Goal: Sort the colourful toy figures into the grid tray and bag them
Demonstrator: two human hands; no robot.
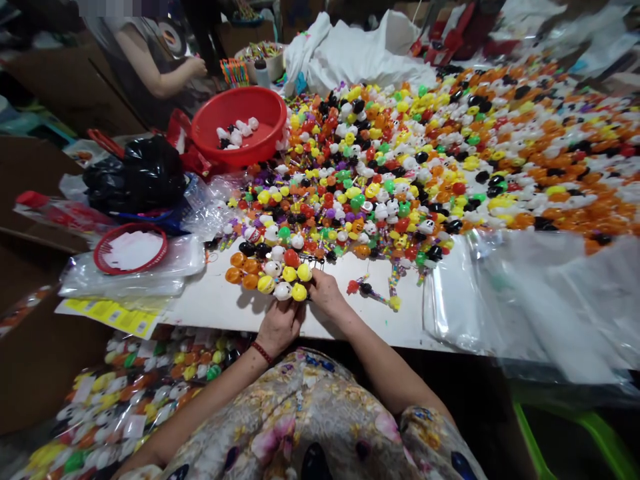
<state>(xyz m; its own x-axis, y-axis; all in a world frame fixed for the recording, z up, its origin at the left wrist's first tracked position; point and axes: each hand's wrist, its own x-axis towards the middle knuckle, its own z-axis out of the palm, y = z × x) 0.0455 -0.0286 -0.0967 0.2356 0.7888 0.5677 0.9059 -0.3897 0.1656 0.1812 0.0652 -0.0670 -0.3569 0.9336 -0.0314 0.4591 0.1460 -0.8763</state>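
Observation:
Over the table's near edge, a bunch of small round-headed plastic toys (273, 270) in orange, black, white, red and yellow is held together in both hands. My left hand (279, 327), with a red bead bracelet on its wrist, is closed on the bunch from below. At its right side my right hand (325, 292) is closed round it, with thin dark stems showing by the fingers. The fingertips are partly hidden. A big heap of similar toys (360, 193) lies just beyond. To the right, a few loose toys (373, 291) rest on the white tabletop (350, 317).
A red basin (200, 133) holding several white and black pieces stands at the back left. Nearer lies a small red basket (163, 257) with paper slips. Clear plastic bags (453, 300) cover the right edge. Bagged toys (110, 413) are at lower left. Another person (150, 67) is behind.

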